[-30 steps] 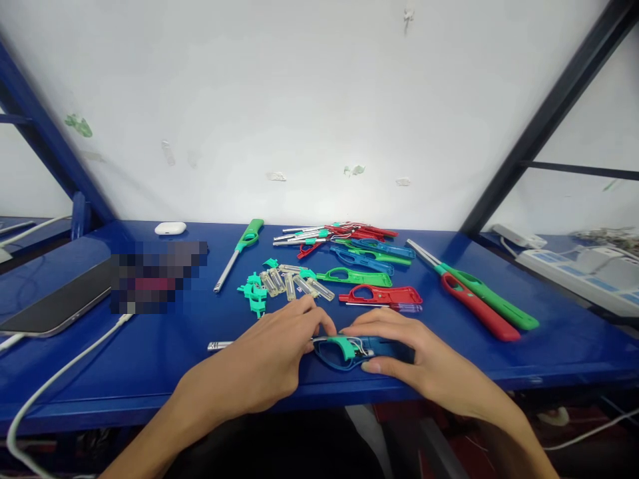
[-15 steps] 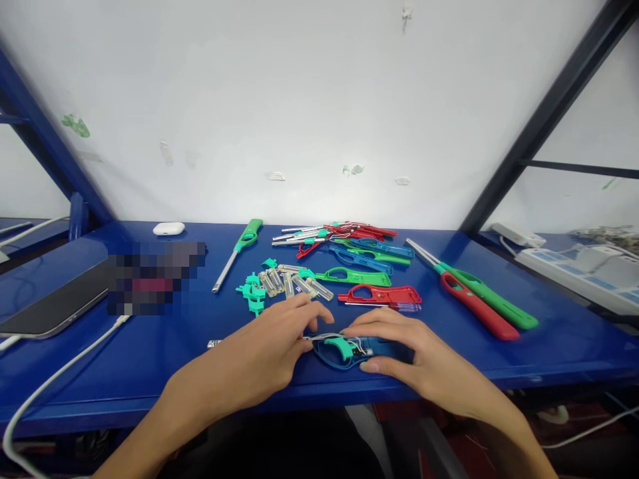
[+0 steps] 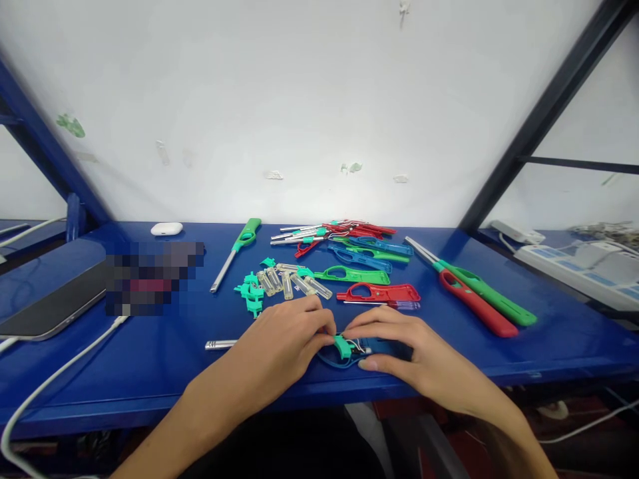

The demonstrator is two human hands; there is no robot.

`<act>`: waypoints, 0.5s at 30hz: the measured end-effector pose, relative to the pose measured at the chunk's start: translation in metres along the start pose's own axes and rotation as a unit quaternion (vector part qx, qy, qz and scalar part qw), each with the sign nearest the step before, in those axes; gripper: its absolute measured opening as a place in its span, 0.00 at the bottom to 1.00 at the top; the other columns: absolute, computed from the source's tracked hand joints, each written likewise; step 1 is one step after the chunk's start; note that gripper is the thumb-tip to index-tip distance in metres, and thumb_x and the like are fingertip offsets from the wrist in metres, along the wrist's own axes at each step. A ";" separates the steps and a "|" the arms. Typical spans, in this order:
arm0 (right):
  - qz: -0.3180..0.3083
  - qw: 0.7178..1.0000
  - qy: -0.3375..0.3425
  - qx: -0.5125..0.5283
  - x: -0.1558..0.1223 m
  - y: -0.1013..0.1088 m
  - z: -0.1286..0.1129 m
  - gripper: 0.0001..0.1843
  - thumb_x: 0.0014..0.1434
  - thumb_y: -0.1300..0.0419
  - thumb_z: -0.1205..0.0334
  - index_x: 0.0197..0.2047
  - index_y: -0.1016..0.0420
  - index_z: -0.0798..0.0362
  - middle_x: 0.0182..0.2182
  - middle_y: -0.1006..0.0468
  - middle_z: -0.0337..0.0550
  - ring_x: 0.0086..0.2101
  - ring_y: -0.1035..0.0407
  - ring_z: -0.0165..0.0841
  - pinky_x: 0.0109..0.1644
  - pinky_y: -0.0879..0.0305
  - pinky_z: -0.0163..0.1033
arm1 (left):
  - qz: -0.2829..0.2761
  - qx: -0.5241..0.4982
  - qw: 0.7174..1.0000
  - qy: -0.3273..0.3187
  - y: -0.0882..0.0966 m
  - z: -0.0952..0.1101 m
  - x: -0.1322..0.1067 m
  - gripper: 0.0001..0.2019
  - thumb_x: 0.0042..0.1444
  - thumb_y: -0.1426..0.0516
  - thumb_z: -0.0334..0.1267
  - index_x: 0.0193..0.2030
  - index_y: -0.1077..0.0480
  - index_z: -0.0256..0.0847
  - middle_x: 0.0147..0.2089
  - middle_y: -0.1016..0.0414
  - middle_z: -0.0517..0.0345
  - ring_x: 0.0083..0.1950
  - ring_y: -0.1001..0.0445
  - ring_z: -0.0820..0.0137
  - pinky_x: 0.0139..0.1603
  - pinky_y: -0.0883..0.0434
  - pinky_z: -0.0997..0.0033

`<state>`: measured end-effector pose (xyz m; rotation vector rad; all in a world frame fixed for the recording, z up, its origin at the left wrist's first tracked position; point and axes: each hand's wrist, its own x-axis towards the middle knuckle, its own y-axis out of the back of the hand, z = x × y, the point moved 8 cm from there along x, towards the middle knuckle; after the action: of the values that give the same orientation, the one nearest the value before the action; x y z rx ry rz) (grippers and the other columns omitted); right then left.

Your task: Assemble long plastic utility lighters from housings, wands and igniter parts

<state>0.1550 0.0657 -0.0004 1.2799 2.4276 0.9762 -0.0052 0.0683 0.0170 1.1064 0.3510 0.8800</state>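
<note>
In front of me on the table lies a blue lighter shell half (image 3: 335,363) with white wires in it. A teal trigger (image 3: 343,346) sits inside its loop. My left hand (image 3: 292,336) pinches the trigger's upper left end between thumb and forefinger. Its palm covers part of the metal lighter tube (image 3: 219,344), whose tip sticks out on the left. My right hand (image 3: 409,342) grips the shell's handle end, fingers along the far side and thumb on the near side. Part of the handle is hidden under this hand.
Beyond my hands lie several clear fuel tanks (image 3: 287,285), teal triggers (image 3: 252,291), a red shell half (image 3: 382,293), a purple-handled screwdriver (image 3: 407,305) and a pile of lighter parts (image 3: 344,233). Whole lighters (image 3: 479,303) rest at right, a phone (image 3: 54,299) at left.
My left hand has shifted right along the lighter, and its thumb and forefinger have closed on the trigger. More of the metal tube shows. My right hand has stayed on the shell.
</note>
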 end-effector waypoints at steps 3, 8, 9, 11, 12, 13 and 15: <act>0.003 1.000 0.002 0.003 0.000 0.001 -0.001 0.16 0.69 0.33 0.50 0.58 0.18 0.35 0.58 0.20 0.37 0.59 0.28 0.39 0.67 0.36 0.45 | -0.002 0.022 1.000 -0.011 -0.003 -0.001 0.000 0.08 0.75 0.45 0.35 0.44 0.26 0.43 0.47 0.24 0.59 0.47 0.24 0.64 0.48 0.32 0.64; 0.014 1.000 -0.004 0.000 -0.001 0.001 0.000 0.16 0.68 0.32 0.49 0.57 0.19 0.36 0.58 0.19 0.36 0.60 0.29 0.40 0.68 0.37 0.45 | -0.013 0.060 0.998 -0.005 -0.001 0.005 0.000 0.06 0.75 0.46 0.34 0.45 0.29 0.42 0.47 0.26 0.58 0.44 0.23 0.64 0.44 0.32 0.64; 0.015 1.000 -0.004 0.000 -0.001 0.001 0.000 0.16 0.68 0.32 0.49 0.57 0.19 0.36 0.58 0.19 0.35 0.61 0.30 0.39 0.68 0.37 0.44 | -0.015 0.064 0.998 -0.005 0.000 0.006 0.000 0.06 0.75 0.47 0.34 0.45 0.30 0.42 0.46 0.26 0.58 0.44 0.23 0.64 0.43 0.32 0.64; 0.015 1.000 -0.005 0.000 -0.001 0.001 0.001 0.16 0.67 0.32 0.49 0.57 0.19 0.35 0.58 0.19 0.34 0.61 0.30 0.38 0.68 0.37 0.43 | -0.018 0.067 0.998 -0.006 0.000 0.007 0.000 0.06 0.75 0.47 0.35 0.44 0.31 0.42 0.46 0.26 0.58 0.44 0.23 0.63 0.43 0.32 0.64; 0.015 1.000 -0.005 0.000 -0.001 0.001 0.001 0.16 0.67 0.32 0.49 0.57 0.19 0.35 0.58 0.19 0.33 0.61 0.30 0.38 0.68 0.37 0.43 | -0.018 0.066 0.998 -0.007 0.001 0.008 0.001 0.06 0.76 0.47 0.35 0.44 0.31 0.42 0.46 0.25 0.58 0.43 0.23 0.63 0.43 0.32 0.64; 0.015 1.000 -0.005 0.000 -0.001 0.001 0.002 0.16 0.67 0.32 0.49 0.57 0.19 0.35 0.58 0.19 0.33 0.61 0.30 0.38 0.68 0.37 0.43 | -0.016 0.064 0.998 -0.008 0.001 0.008 0.001 0.06 0.76 0.47 0.35 0.44 0.31 0.42 0.46 0.25 0.58 0.43 0.23 0.63 0.43 0.32 0.64; 0.017 1.000 -0.004 0.001 0.000 0.002 0.002 0.16 0.67 0.32 0.49 0.57 0.19 0.36 0.57 0.19 0.34 0.61 0.30 0.39 0.68 0.37 0.44 | -0.012 0.060 0.998 -0.009 0.001 0.007 0.001 0.06 0.76 0.47 0.35 0.45 0.31 0.43 0.46 0.25 0.58 0.43 0.23 0.64 0.43 0.32 0.64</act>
<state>0.1571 0.0673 -0.0004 1.3262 2.4095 0.9763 -0.0006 0.0647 0.0214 1.2177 0.4043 0.8360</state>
